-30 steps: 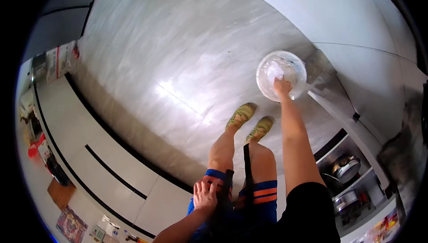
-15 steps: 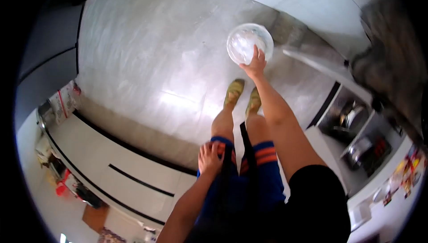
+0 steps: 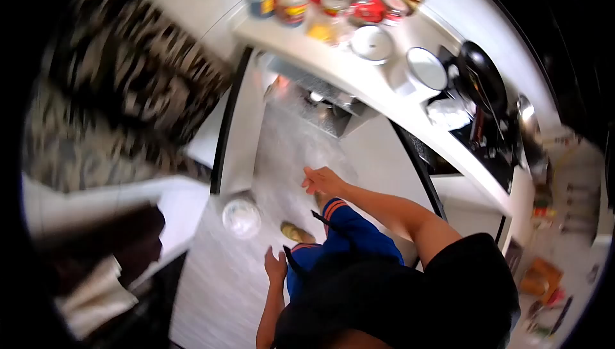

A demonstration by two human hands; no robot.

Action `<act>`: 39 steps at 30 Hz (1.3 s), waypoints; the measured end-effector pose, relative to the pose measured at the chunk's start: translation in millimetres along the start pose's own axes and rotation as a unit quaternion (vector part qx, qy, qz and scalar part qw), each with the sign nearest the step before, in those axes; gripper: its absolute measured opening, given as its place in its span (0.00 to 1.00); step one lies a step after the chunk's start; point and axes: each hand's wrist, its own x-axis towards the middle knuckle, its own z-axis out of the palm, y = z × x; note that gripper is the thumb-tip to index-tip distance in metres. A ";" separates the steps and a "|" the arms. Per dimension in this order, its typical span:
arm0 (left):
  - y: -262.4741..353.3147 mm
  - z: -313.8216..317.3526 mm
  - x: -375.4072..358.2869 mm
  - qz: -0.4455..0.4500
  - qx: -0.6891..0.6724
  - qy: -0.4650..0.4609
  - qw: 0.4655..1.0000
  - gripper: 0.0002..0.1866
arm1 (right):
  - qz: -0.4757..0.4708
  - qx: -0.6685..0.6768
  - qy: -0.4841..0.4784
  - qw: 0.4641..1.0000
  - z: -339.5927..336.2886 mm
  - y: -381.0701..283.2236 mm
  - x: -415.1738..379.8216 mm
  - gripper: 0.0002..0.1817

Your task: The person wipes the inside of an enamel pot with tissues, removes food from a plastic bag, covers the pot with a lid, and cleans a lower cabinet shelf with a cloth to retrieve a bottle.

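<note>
My right hand (image 3: 325, 181) is in the air over the floor, in front of the lower cabinets. It holds nothing, and its fingers are loosely bent and apart. Low at my side hangs my left hand (image 3: 275, 264), empty, with thumb and fingers apart. A round white bin (image 3: 241, 216) with a clear plastic liner stands on the floor to the left. Both hands are away from it, the left one being closer. An open cabinet (image 3: 327, 109) with shiny metal things inside lies beyond my right hand.
Along the counter (image 3: 359, 70) are sauce bottles (image 3: 293, 0), a white lidded pot (image 3: 371, 44), a white container (image 3: 426, 70) and a black wok (image 3: 482, 77) near the stove. A camouflage-patterned cloth (image 3: 128, 61) hangs at the left. A slipper (image 3: 296, 232) shows on my foot.
My right hand has come away from the bin, where it was reaching at its rim. The view has swung round to the counter and stove. My left hand has left my thigh.
</note>
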 end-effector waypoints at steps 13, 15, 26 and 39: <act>367.7 12.1 130.4 0.426 0.325 0.045 0.843 0.33 | -0.178 0.281 0.095 0.938 -171.8 -77.7 -116.7 0.16; 393.9 4.2 142.7 0.405 0.210 -0.007 0.890 0.31 | -0.117 0.202 0.283 0.930 -207.3 -76.8 -133.5 0.12; 578.3 52.7 141.9 0.546 -0.020 -0.090 0.832 0.21 | -0.140 -0.271 0.576 0.758 -344.5 -147.8 -117.8 0.09; 620.7 100.7 204.0 0.670 -0.123 -0.112 0.724 0.19 | 0.168 -0.431 0.373 0.804 -404.8 -109.9 -28.1 0.07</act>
